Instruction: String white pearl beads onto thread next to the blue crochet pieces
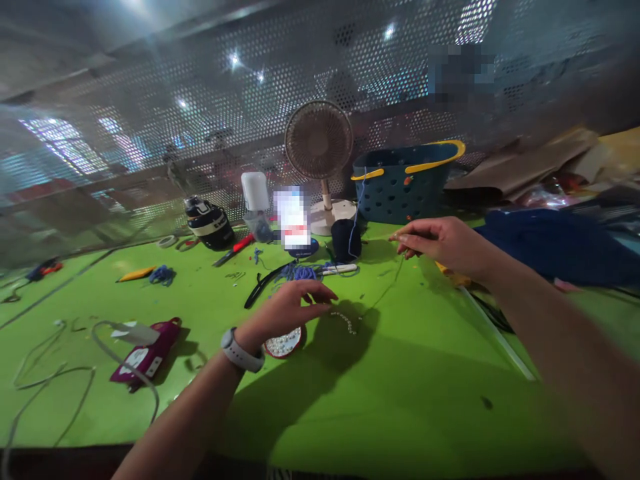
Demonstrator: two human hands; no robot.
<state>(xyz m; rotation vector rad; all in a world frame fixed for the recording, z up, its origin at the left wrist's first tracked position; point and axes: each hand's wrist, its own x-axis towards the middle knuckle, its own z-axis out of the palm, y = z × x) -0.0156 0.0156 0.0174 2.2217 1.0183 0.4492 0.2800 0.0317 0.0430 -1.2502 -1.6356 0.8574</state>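
Note:
My left hand (293, 307), with a pale watch band (243, 351) on its wrist, has thumb and fingertips closed on one end of a short string of white beads (345, 320). The beads hang in a curve just over the green table. Underneath that hand, partly covered, sits a round dish of white beads (284, 344). Raised farther right, my right hand (435, 241) pinches a thin thread (387, 290), which slants down toward the bead string. Whether a needle is at its fingertips is too small to make out.
Behind the hands are blue yarn (305, 272), a dark yarn ball (346, 240), a glowing phone (293, 220), a fan (320, 143) and a basket (400, 187). A maroon power bank (150, 357) with cables lies left; dark blue cloth (560, 247) lies right.

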